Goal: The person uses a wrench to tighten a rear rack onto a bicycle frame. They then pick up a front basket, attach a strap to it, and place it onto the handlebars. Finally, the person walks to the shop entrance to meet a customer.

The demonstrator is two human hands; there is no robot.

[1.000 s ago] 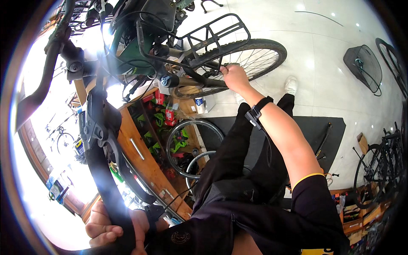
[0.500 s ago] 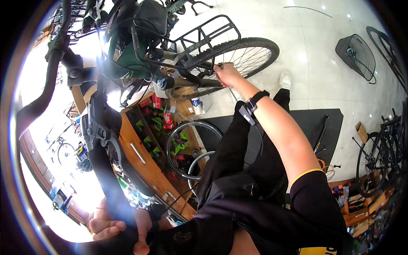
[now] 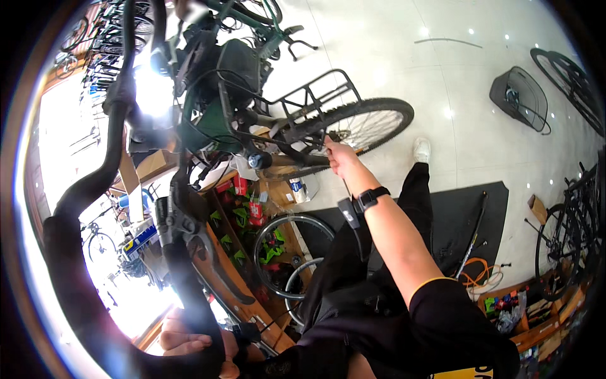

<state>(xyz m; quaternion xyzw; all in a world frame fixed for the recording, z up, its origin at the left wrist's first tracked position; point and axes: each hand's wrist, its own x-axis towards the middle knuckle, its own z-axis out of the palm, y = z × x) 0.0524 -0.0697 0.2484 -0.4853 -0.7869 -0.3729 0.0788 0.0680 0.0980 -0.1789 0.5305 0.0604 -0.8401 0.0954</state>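
My left hand is wrapped around the black handlebar at the lower left, just below a brake lever. My right arm reaches forward to the bicycle's wheel. Closed fingers of my right hand are beside the hub, near the end of the dark fork. A thin rod seems to stick out below that hand, but what it grips is hidden. Above the wheel sits a black carrier rack.
A dark mat lies under my legs, with a long black-and-silver rod on it. Loose rims stand by a wooden cabinet. To the right are a black basket, orange cable and parked bicycles.
The bicycle appears lower and farther right in the picture as the view shifts. My right hand stays by the hub, its wrist slightly turned. My left hand keeps hold of the handlebar.
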